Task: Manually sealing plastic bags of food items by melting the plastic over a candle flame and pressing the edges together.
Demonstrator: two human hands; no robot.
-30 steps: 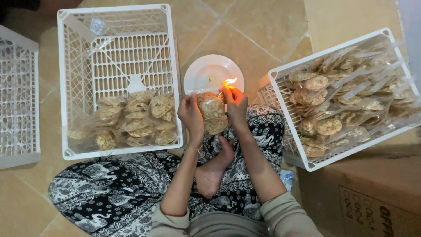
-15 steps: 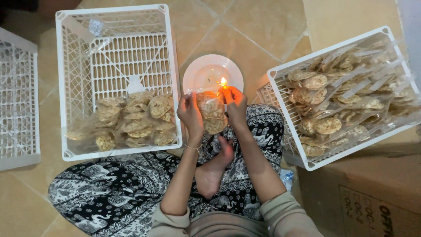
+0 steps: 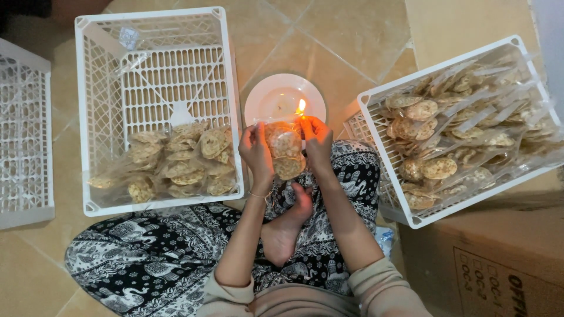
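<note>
Both my hands hold one clear plastic packet of round crackers (image 3: 284,149) upright above my lap. My left hand (image 3: 256,151) grips its left side and my right hand (image 3: 318,140) its right side. The packet's top edge sits at a small candle flame (image 3: 301,107) burning on a white plate (image 3: 276,97) on the tiled floor just beyond my hands.
A white plastic crate (image 3: 103,114) on my left holds several packets at its near end. A second white crate (image 3: 376,105) on my right is full of packets and rests partly on a cardboard box (image 3: 487,258). Another crate (image 3: 23,129) stands far left.
The packet and both hands have shifted slightly, and the flame flickers at the packet's top edge. Nothing was let go.
</note>
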